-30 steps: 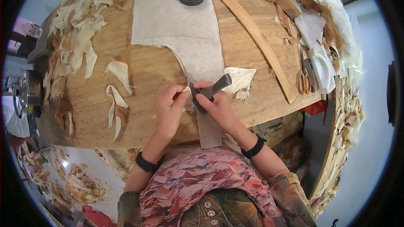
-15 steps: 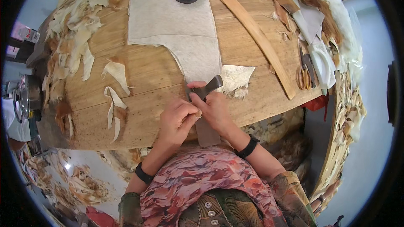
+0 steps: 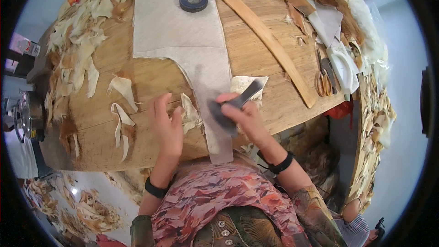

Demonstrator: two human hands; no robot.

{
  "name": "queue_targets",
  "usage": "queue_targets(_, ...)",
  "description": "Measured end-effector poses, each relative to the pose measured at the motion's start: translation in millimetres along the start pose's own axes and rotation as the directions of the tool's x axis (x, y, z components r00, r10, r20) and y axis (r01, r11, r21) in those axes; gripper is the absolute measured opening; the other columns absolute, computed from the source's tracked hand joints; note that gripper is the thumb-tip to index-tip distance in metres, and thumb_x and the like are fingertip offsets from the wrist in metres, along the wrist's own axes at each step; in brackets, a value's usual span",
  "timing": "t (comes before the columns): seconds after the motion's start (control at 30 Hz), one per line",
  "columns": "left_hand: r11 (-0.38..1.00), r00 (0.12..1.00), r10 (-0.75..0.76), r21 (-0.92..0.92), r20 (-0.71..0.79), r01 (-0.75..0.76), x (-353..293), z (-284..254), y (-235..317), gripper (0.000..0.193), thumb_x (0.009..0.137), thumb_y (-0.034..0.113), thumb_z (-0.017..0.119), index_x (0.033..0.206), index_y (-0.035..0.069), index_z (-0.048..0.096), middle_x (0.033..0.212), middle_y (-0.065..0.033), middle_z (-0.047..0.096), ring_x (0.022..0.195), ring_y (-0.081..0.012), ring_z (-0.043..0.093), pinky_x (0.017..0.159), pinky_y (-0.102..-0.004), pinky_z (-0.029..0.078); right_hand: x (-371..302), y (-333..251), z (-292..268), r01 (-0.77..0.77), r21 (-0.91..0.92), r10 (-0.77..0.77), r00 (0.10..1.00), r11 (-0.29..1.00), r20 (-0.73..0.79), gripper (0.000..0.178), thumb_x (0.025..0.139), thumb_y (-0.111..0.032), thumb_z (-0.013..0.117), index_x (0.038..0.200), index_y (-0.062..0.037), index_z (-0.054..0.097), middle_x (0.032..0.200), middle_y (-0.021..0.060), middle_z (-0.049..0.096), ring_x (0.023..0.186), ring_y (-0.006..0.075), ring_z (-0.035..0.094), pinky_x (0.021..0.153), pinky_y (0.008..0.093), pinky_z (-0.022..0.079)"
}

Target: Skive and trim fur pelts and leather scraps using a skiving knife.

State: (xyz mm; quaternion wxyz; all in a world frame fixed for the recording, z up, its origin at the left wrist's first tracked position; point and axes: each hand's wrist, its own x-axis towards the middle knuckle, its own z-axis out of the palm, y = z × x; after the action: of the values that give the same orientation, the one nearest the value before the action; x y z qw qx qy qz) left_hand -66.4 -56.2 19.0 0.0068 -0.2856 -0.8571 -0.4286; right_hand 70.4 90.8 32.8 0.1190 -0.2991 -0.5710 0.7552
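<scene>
A large pale hide piece (image 3: 183, 27) lies on the wooden table, its narrow strip running down toward my apron. My right hand (image 3: 247, 118) grips a dark tool with a flat handle (image 3: 251, 91); its broad, blurred lower part is over the strip, and whether it touches cannot be told. I cannot make out the tool's exact kind. My left hand (image 3: 165, 121) is raised to the strip's left, fingers apart and holding nothing. Beside it lies a small cream hide scrap (image 3: 190, 115). Another cream scrap (image 3: 244, 83) shows partly behind the tool.
A black ring-shaped weight (image 3: 194, 1) rests on the hide. To its right lies a curved wooden strip (image 3: 270, 48). Scissors (image 3: 323, 84) are near the right edge. Fur scraps (image 3: 75, 45) heap along the left; white fleece (image 3: 361, 27) lies far right. Part of another person (image 3: 354, 228) shows lower right.
My hands have parted: the left moved left and opened, the right moved right with the tool. A cream scrap now lies beside the strip. The view has shifted slightly.
</scene>
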Motion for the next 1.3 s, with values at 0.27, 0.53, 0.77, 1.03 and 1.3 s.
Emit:
queue_targets(0.27, 0.907, 0.793, 0.361, 0.011, 0.491, -0.420, -23.2, 28.4, 22.3, 0.036, 0.081, 0.010, 0.054, 0.116, 0.001, 0.056, 0.121, -0.0146, 0.053, 0.117, -0.0290, 0.049, 0.095, -0.0371, 0.042, 39.3, -78.9, -57.7, 0.003, -0.690, -0.208, 0.955, 0.724, -0.214, 0.039, 0.090, -0.036, 0.051, 0.081, -0.0003, 0.062, 0.057, 0.0088, 0.055, 0.054, 0.0206, 0.053, 0.054, 0.0337, 0.043)
queue_targets(0.53, 0.781, 0.643, 0.522, -0.011, 0.560, -0.625, -14.7, 23.5, 22.1, 0.039, 0.076, 0.007, 0.058, 0.114, 0.002, 0.058, 0.120, -0.0113, 0.055, 0.117, -0.0268, 0.049, 0.093, -0.0369, 0.044, 38.6, -74.9, -50.3, 0.085, -0.917, -0.378, 0.923, 0.389, -0.075, 0.034, 0.086, -0.030, 0.062, 0.073, 0.0009, 0.053, 0.057, 0.0192, 0.050, 0.053, 0.0339, 0.051, 0.052, 0.0389, 0.039)
queue_targets(0.77, 0.816, 0.734, 0.081, -0.467, 0.674, 0.339, 23.2, -4.6, 46.8, 0.039, 0.072, 0.011, 0.075, 0.106, 0.004, 0.059, 0.104, -0.0068, 0.061, 0.097, -0.0160, 0.059, 0.079, -0.0297, 0.048, 14.6, -88.0, 5.8, 0.545, -0.611, -0.299, 0.834, 0.575, 0.463, 0.031, 0.085, -0.026, 0.063, 0.103, -0.0017, 0.055, 0.094, 0.0185, 0.058, 0.081, 0.0332, 0.060, 0.068, 0.0376, 0.048)
queue_targets(1.03, 0.523, 0.632, -0.010, -0.535, 0.775, 0.664, 7.8, 1.9, 51.3, 0.035, 0.074, 0.008, 0.078, 0.101, 0.003, 0.057, 0.087, -0.0013, 0.062, 0.084, -0.0092, 0.059, 0.068, -0.0254, 0.049, 17.9, -76.1, 3.4, 0.566, -0.509, -0.325, 0.810, 0.648, 0.488, 0.036, 0.078, -0.026, 0.072, 0.099, -0.0004, 0.058, 0.080, 0.0111, 0.046, 0.070, 0.0269, 0.053, 0.059, 0.0343, 0.043)
queue_targets(1.3, 0.775, 0.635, 0.153, -0.490, 0.757, 0.398, 28.2, 8.2, 47.5, 0.018, 0.082, 0.014, 0.070, 0.092, 0.004, 0.059, 0.084, -0.0007, 0.056, 0.076, -0.0094, 0.053, 0.067, -0.0230, 0.042, 58.9, -54.1, -61.5, 0.093, -0.406, -0.057, 0.993, 0.909, 0.100, 0.024, 0.076, -0.016, 0.068, 0.096, -0.0044, 0.062, 0.088, 0.0137, 0.061, 0.086, 0.0283, 0.059, 0.075, 0.0337, 0.049)
